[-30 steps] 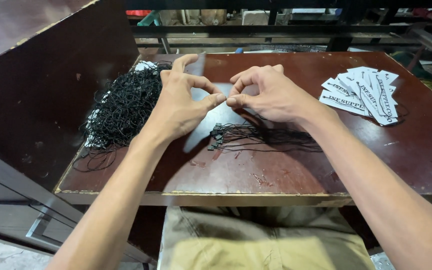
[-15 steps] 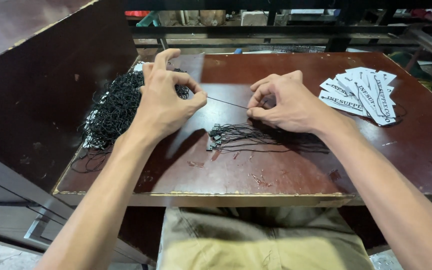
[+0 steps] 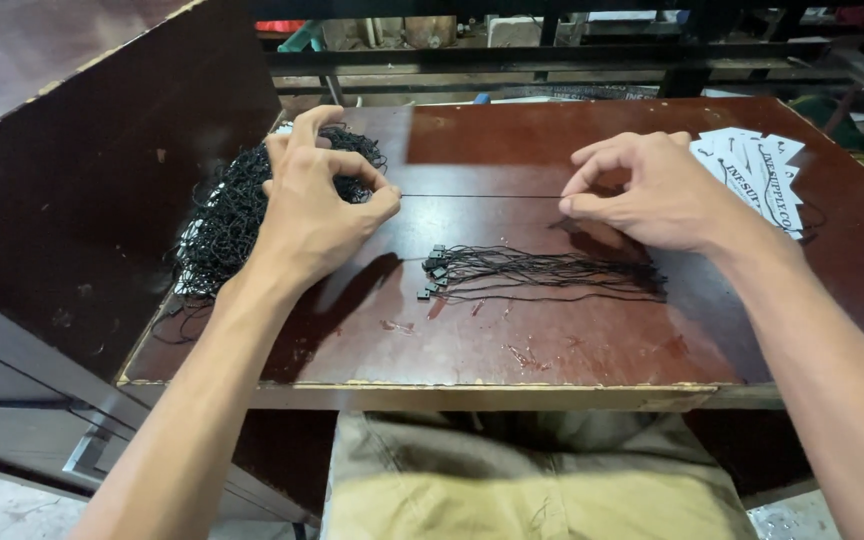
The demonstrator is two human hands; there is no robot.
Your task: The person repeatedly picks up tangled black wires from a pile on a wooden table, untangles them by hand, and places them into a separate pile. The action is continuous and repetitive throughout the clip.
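Pinching one black cord point(image 3: 480, 196) taut between left hand point(image 3: 317, 205) and right hand point(image 3: 652, 190), seemingly to straighten it. Straightened cords point(image 3: 542, 274) laid parallel beneath, tangled heap point(image 3: 227, 215) left, paper tags point(image 3: 767, 175) right.

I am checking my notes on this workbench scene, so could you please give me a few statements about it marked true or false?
1. A thin black string is stretched taut between the left hand and the right hand. True.
2. The tangled heap of black strings lies by the right hand. False: it lies by the left hand.
3. A straightened bundle of black strings with small end clasps lies on the brown wooden table. True.
4. The white printed paper tags sit at the table's left edge. False: they sit at the right.
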